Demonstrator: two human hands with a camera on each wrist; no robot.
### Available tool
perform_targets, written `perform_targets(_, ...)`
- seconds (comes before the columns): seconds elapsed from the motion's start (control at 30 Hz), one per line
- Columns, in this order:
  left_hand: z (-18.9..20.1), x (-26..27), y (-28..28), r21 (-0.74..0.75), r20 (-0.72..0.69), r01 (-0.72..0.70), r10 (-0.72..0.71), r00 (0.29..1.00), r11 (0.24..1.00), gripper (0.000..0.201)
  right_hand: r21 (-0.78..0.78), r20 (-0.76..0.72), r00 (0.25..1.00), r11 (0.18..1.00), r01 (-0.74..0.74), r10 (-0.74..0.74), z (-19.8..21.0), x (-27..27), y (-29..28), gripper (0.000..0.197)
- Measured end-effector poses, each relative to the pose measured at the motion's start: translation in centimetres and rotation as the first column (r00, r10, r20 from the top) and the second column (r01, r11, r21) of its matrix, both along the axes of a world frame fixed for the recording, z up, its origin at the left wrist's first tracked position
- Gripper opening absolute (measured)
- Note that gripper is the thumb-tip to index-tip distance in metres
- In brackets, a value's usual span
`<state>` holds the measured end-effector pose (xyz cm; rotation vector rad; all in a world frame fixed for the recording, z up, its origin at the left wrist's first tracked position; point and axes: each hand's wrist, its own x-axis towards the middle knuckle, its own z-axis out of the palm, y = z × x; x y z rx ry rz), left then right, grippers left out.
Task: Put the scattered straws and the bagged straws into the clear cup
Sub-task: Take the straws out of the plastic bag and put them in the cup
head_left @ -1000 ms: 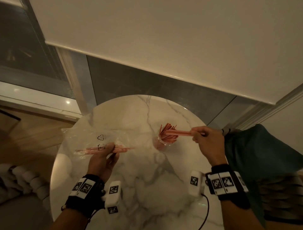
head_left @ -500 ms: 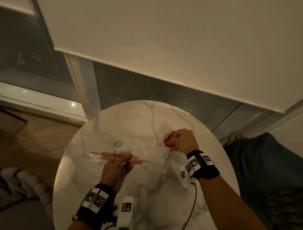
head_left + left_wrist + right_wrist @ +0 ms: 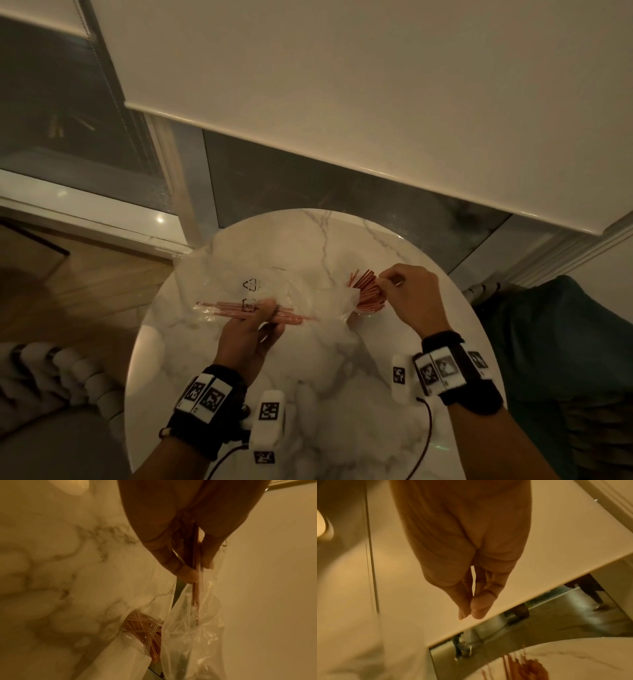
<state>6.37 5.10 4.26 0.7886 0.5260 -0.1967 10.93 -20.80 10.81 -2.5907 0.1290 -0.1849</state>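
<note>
Left hand [image 3: 247, 337] pinches thin pink straws [image 3: 239, 310] through crinkly clear plastic bag [image 3: 301, 294] at table's left; right hand [image 3: 409, 296], fingertips pinched together and seemingly empty, hovers by clear cup [image 3: 145, 639] full of straws, far right. Straws look light, stiff, slippery in film; best gripped mid-length as a bundle.

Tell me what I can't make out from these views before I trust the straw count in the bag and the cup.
- Clear cup: head view, its walls are hidden by the plastic bag and the straws in the cup.
- Bagged straws: head view, the left hand covers their middle; too fine to count.
- Right hand: right wrist view, fingertips closed together; whether they pinch a straw is unclear.
- Right wrist view: the straws at the bottom edge are blurred and cut off.
</note>
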Motion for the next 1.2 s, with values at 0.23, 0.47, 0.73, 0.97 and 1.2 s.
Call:
perform_targets(0.23, 1.2, -0.6, -1.3, -0.039, 0.045, 0.038, -0.036, 0.998, 0.999, 0.004, 0.516, -0.195, 0.951, 0.850, -0.108, 0.239, 2.0, -7.0, 2.0, 0.008)
perform_targets(0.47, 1.8, -2.1, -3.0, 0.011, 0.134, 0.195, -0.195, 0.972, 0.981, 0.016, 0.670, -0.100, 0.950, 0.726, -0.157, 0.297, 1.2, -9.1, 3.8, 0.017)
perform_targets(0.73, 2.7, -2.9, -2.9, 0.012, 0.099, 0.197, -0.197, 0.975, 0.980, 0.021, 0.819, -0.109, 0.979, 0.573, -0.009, 0.171, 0.8, -11.2, 4.5, 0.056)
perform_targets(0.97, 2.6, -3.5, -3.3, 0.068, 0.099, 0.157, -0.164, 0.982, 0.985, 0.016, 0.768, -0.114, 0.970, 0.638, -0.049, 0.213, 0.1, -11.9, 4.8, 0.035)
perform_targets(1.2, 4.4, -3.3, -2.8, 0.032, 0.209, 0.200, -0.203, 0.957, 0.979, 0.030, 0.823, -0.154, 0.958, 0.568, -0.011, 0.242, -1.2, -12.8, 4.6, 0.059)
